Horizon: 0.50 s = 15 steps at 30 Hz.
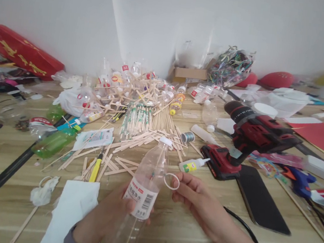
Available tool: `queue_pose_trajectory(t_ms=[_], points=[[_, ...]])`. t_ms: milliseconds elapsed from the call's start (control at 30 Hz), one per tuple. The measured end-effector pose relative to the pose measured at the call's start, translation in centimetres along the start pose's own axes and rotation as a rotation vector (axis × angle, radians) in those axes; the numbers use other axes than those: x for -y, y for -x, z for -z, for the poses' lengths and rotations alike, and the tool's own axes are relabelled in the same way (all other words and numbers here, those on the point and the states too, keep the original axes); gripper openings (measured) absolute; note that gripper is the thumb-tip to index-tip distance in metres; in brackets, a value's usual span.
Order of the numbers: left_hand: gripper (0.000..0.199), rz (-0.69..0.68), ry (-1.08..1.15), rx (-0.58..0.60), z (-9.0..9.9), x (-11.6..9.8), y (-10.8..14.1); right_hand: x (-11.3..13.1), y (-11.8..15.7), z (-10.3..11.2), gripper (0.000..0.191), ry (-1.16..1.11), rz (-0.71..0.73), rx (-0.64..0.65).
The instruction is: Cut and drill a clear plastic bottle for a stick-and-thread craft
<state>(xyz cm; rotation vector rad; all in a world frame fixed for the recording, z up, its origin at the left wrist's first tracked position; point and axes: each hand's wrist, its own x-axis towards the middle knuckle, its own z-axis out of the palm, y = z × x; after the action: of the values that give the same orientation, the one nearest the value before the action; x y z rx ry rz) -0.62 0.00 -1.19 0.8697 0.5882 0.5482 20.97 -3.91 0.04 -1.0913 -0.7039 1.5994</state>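
A clear plastic water bottle (154, 164) with a white cap and a white and red label is tilted in front of me. My left hand (114, 208) wraps around its lower half, thumb on the label. Between the thumb and fingertips of my right hand (193, 194) is a thin white ring (171, 181). It stands beside the bottle's shoulder, close to the plastic; whether they touch I cannot tell. Behind the right hand lies a small glue bottle (191, 165) with a pointed nozzle.
To the right stands a red and black cordless drill (255, 135), with a black phone (260, 196) by its base. Wooden craft sticks (142, 140) and several plastic bottles spread across the middle. A yellow-handled knife (95, 167) and white paper (71, 213) lie at left.
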Motion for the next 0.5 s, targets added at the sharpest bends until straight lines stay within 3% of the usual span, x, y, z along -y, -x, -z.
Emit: queue_pose_trajectory(t_ms=[233,367,500], points=[[0.070,0.013,-0.035,-0.020,-0.2,0.2,-0.1,0.4,0.4,-0.5,0.033,-0.147,-0.068,0.093],[0.066,0.033,-0.052,-0.031,-0.2,0.2,-0.1,0.5,0.6,-1.0,0.036,-0.209,-0.172,0.102],[0.073,0.051,-0.040,-0.033,0.3,0.6,-0.2,0.2,0.6,-0.8,0.039,-0.152,-0.125,0.039]])
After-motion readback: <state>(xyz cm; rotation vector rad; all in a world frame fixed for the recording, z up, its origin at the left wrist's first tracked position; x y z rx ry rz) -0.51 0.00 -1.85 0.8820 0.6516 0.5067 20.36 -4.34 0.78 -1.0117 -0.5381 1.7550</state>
